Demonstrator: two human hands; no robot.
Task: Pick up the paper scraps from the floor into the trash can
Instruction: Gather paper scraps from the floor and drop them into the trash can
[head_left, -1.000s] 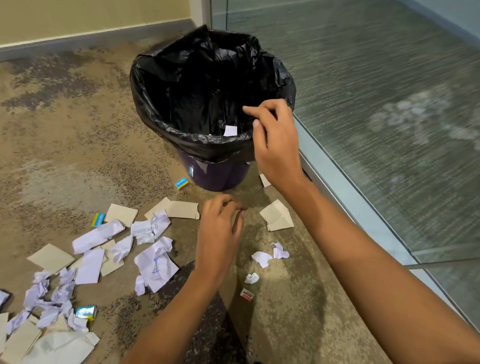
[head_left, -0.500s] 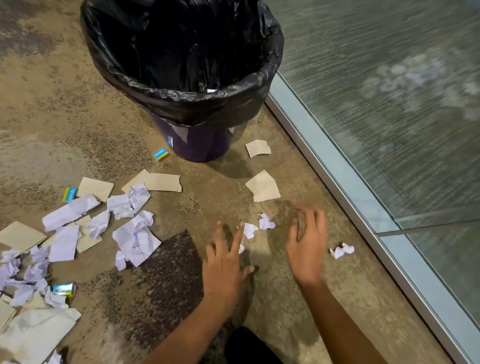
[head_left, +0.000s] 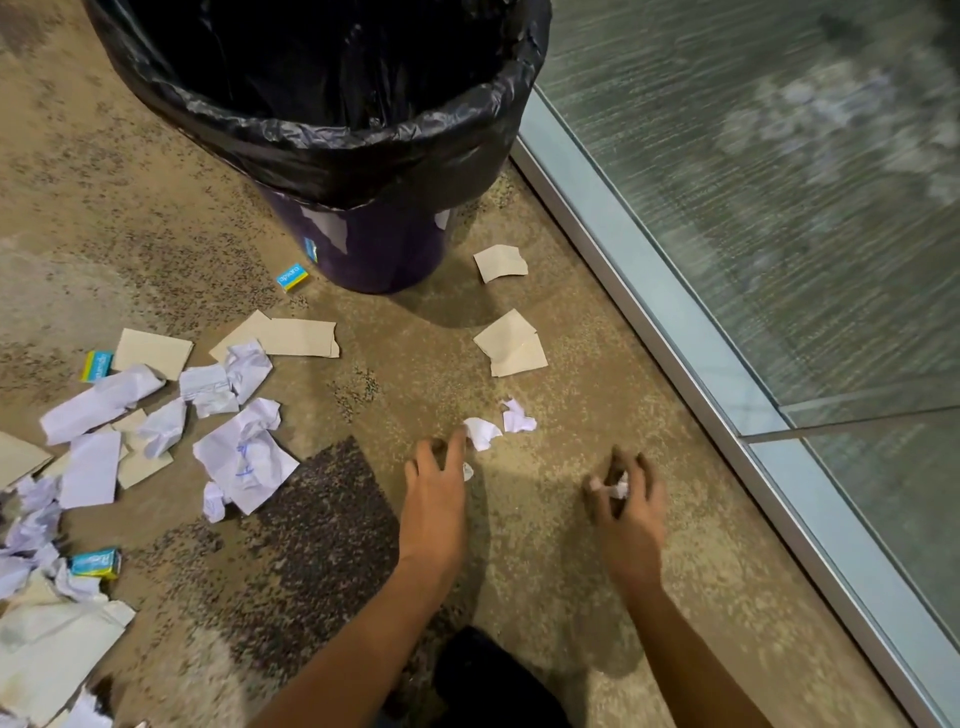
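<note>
Paper scraps (head_left: 244, 460) lie scattered over the carpet (head_left: 130, 208). Most are in a heap of crumpled white sheets and flat tan pieces at the left, nearer than the trash can (head_left: 379, 249). The can stands at the far middle, a dark purple tub with a black bag (head_left: 332, 156) folded over its rim. Just right of its base lies a tan piece (head_left: 501, 263), and nearer than that a folded tan piece (head_left: 511, 343). Nearer again, two small crumpled bits sit close together, a white bit (head_left: 480, 432) and a second bit (head_left: 518, 417) to its right.

The left hand (head_left: 434, 493) is down at the carpet, palm down and fingers bent, with its forefinger tip at the edge of the white bit. A tiny scrap (head_left: 467, 472) shows at the hand's right edge, but I cannot tell whether the fingers pinch it. The right hand (head_left: 626, 501) is blurred and low over the carpet to the right. Its fingers are curled tight round a white wad (head_left: 619, 488).

A small blue box (head_left: 292, 275) lies just left of the can's base. A metal frame (head_left: 675, 332) runs along the right with glass (head_left: 779, 182) beyond it. A dark patch (head_left: 327, 514) of carpet lies left of the left forearm.
</note>
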